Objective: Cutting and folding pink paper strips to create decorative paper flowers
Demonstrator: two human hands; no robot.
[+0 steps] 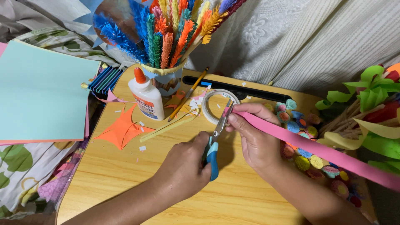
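Note:
My left hand grips blue-handled scissors, whose blades point up and away toward the end of a long pink paper strip. My right hand pinches that strip near its left end, and the strip runs off to the lower right. The blades sit at the strip's tip, just in front of a white tape roll. Both hands hover over a wooden lap table.
A white glue bottle with an orange cap, a pencil, a yellow strip and an orange paper cutout lie at the back left. A cup of fringed paper sticks stands behind. Light blue sheets lie left; paper pom-poms and green paper leaves right.

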